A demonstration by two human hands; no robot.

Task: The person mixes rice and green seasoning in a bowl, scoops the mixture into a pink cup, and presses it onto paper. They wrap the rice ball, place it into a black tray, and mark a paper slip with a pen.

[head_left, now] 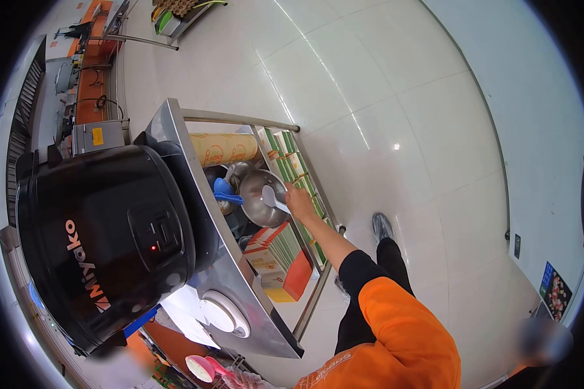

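My right hand (pixel 298 201), bare below a black cuff and orange sleeve, is closed on the near rim of a shiny metal bowl (pixel 261 211). A white rice paddle (pixel 271 196) lies in the bowl, its handle running towards my hand. Beside the bowl, on the shelf of a steel cart, is a blue plastic scoop (pixel 225 189) among dark and metal cookware. Red-and-yellow packets (pixel 276 259) stand packed in a row below the bowl in this view. My left hand is out of view.
A large black Miyako rice cooker (pixel 110 240), its red light lit, stands on the cart top (pixel 240 295) near a round white lid-like object (pixel 222 314). Green-and-white boxes (pixel 292 162) line the shelf edge. My shoe (pixel 383 227) is on the tiled floor (pixel 422 162).
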